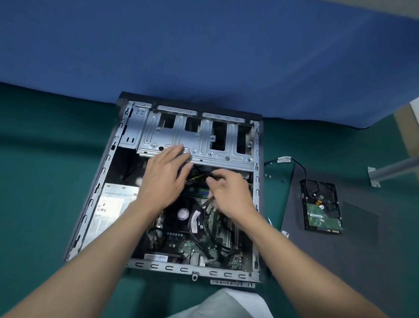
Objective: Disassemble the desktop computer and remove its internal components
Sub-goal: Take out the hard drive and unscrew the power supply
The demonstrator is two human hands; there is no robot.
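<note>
Head view, down past two bare forearms: open desktop computer case (175,268) flat on a green mat (35,175), motherboard (188,244) exposed. Off to the right, removed hard drive (321,207) on a dark panel (368,238). Farther in, right hand (228,195) pinching a black cable (209,176) with curled fingers; left hand (163,178) flat, fingers straight, fingertips at the drive cage (204,137) edge. Best pulled straight at the plug, never by the wires, case steadied.
</note>
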